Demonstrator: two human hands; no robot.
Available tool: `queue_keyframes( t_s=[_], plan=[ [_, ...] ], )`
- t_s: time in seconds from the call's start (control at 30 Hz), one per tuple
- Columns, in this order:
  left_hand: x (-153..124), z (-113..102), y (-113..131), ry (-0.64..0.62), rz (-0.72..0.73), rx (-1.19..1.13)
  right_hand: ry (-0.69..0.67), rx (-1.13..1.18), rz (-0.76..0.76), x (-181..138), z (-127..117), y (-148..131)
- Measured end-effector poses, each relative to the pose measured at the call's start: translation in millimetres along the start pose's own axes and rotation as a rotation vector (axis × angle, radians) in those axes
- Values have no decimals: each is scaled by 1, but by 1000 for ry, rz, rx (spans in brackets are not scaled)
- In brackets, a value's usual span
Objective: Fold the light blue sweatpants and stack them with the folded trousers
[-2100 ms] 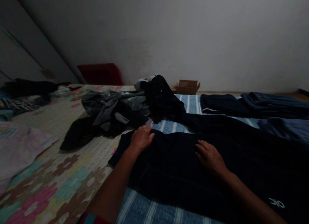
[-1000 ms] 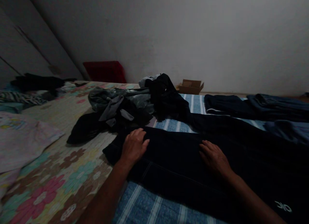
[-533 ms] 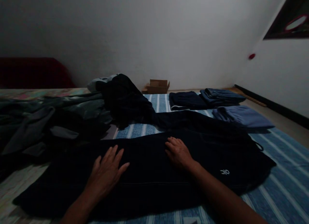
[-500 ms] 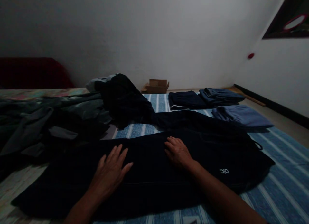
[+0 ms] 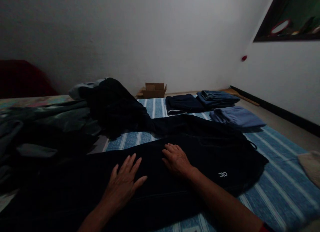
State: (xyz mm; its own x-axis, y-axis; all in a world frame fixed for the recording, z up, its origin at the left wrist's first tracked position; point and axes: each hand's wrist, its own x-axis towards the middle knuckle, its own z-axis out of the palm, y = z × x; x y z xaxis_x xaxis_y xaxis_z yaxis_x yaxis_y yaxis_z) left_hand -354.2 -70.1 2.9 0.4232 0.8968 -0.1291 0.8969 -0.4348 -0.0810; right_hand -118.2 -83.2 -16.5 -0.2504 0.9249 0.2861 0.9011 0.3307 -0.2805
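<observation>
A dark navy pair of trousers (image 5: 212, 155) with a small white logo lies spread flat across a blue striped sheet (image 5: 275, 188). My left hand (image 5: 123, 183) rests flat on the leg part, fingers spread. My right hand (image 5: 176, 160) lies palm down on the cloth a little to the right, fingers stretched forward. Neither hand holds anything.
A heap of dark and grey clothes (image 5: 75, 122) lies to the left. Folded garments, dark navy (image 5: 181, 103), blue denim (image 5: 216, 97) and lighter blue (image 5: 236, 117), lie at the far right of the sheet. A small cardboard box (image 5: 152, 91) stands by the wall. Bare floor runs along the right.
My view has swung to the right. My left hand has slid rightward along the trousers, from their left end toward the middle, and my right hand stays flat on the cloth.
</observation>
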Motion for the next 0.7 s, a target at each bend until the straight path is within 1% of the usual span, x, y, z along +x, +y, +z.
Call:
queue_keyframes(
  t_s=[0.1,0.2,0.27,0.4,0.47,0.57,0.63,0.7],
  plan=[
    [1,-3,1,-12,-5,7,0,8,-7,2,-3,1],
    [3,-1,0,-1,-2,34,3,17,10,0,-9,2],
    [4,3,-2,28,10,60,28,13,49,-4,-15,4],
    [6,9,-8,116,91,60,95,-33,141,-19,-30,13],
    [7,10,-11,144,123,63,99,-74,206,-30,-36,22],
    [7,14,-20,132,206,110,86,-134,356,-47,-42,38],
    [8,20,-28,132,268,131,57,-153,451,-58,-43,47],
    [8,26,-35,155,284,134,13,-141,509,-67,-42,53]
  ],
)
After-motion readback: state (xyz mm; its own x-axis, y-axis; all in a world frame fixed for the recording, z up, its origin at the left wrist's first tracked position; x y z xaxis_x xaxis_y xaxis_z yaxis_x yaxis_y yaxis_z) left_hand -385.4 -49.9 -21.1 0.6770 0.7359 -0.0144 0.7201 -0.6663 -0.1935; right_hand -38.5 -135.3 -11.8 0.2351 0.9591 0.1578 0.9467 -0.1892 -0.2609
